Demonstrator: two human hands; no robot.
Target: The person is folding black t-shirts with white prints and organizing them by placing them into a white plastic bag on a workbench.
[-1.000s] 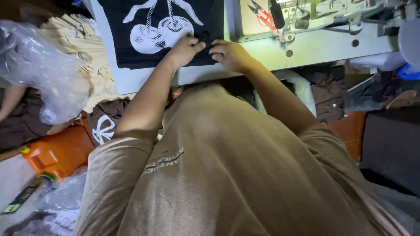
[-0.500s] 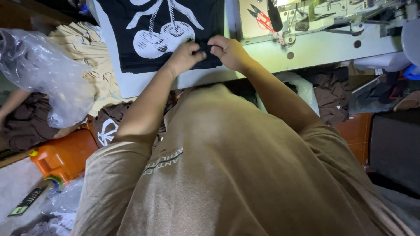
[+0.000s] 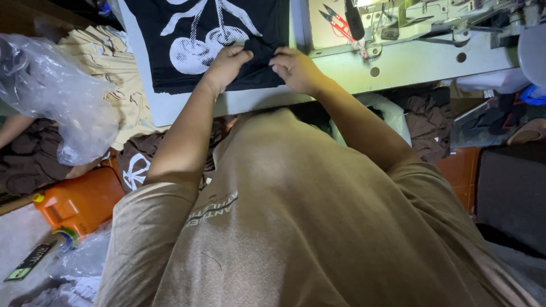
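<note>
A black garment (image 3: 170, 34) with a white cherry print lies flat on the pale sewing table (image 3: 409, 71). My left hand (image 3: 226, 63) pinches its near hem just below the print. My right hand (image 3: 296, 67) grips the same hem a little to the right, and the fabric bunches up between the two hands. Both forearms reach forward over my tan shirt.
A sewing machine (image 3: 432, 17) stands at the table's right, with red thread snips (image 3: 336, 23) beside it. A stack of beige cloth (image 3: 116, 74) and a clear plastic bag (image 3: 51, 96) lie to the left. An orange container (image 3: 79, 202) and dark garments (image 3: 426, 122) lie below the table.
Both hands have closed in on the hem, fingertips nearly meeting, and the fabric is now gathered between them. The view has shifted slightly.
</note>
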